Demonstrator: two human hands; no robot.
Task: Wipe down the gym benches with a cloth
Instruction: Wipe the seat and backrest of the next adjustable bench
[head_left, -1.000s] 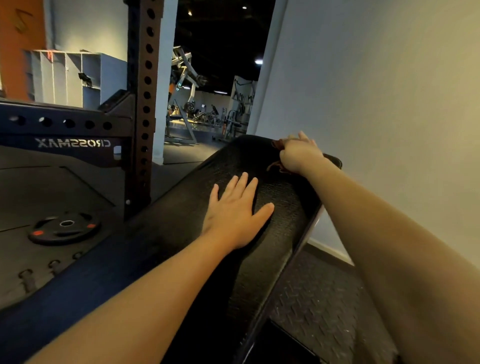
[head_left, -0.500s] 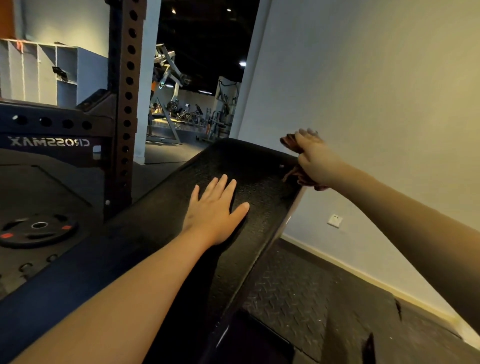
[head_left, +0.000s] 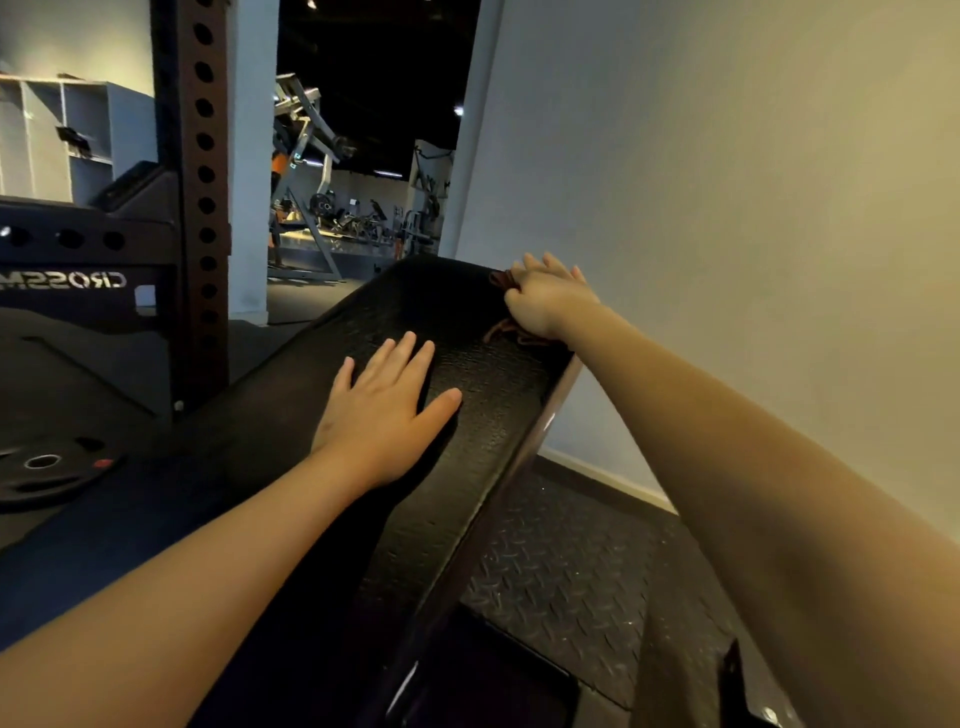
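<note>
Both hands are on the bench (head_left: 483, 405), a dark padded one with a pebbled cover that slopes up and away from the person. Their left hand (head_left: 384, 415) lies flat on the middle of the pad, palm down, fingers straight and close together, thumb spread to the side, grasping nothing. Their right hand (head_left: 545, 301) is further up, at the pad's upper right edge, holding a bunched brownish cloth (head_left: 506, 332) under the palm, with the thumb tucked against it and the fingers reaching over it towards the wall (head_left: 727, 208). Folds of the cloth poke out on both sides of that hand and lie on the pad. Left of the bench stands a rack post (head_left: 200, 208) with a row of holes, and a weight plate (head_left: 47, 467) lies on the floor beside it. Ridged rubber matting (head_left: 561, 571) covers the floor between bench and wall. Beyond the bench, a doorway shows exercise machines (head_left: 322, 197) in a darker room.
</note>
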